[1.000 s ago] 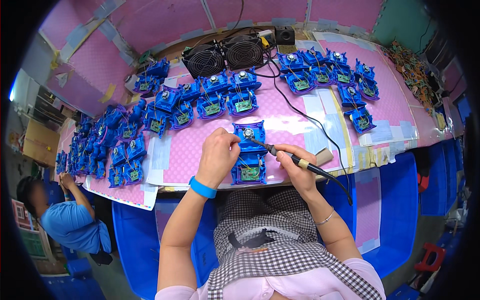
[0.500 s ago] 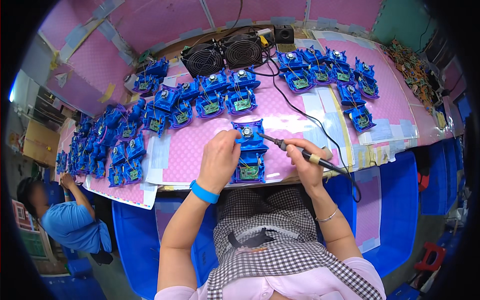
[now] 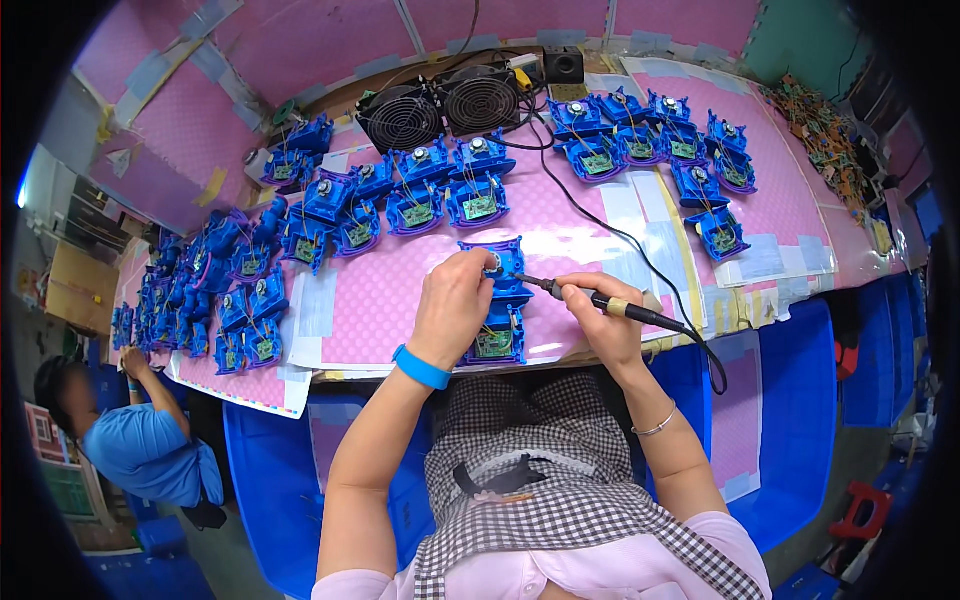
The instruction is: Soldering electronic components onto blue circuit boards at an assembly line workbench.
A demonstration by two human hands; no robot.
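Note:
My right hand (image 3: 608,325) grips a soldering iron (image 3: 644,315) like a pen, its tip at the right side of a blue plastic housing (image 3: 508,257) directly in front of me. My left hand (image 3: 452,308) is closed over the left side of that housing. Its fingertips press together near the round metal part in the upper half, now mostly covered; what they pinch is too small to make out. Below, the lower half of the housing holds a green circuit board (image 3: 494,343), partly behind my left hand.
Rows of similar blue housings (image 3: 415,205) lie along the back and left, more (image 3: 640,145) at the back right. Two black fans (image 3: 400,117) stand behind. The iron's black cable (image 3: 640,250) crosses the pink table. Blue bins (image 3: 790,420) sit below; a co-worker (image 3: 150,450) is at left.
My left hand has shifted right and up over the housing, covering more of the round metal part. The soldering iron has tilted flatter, its tip slightly lower, still at the housing's right side.

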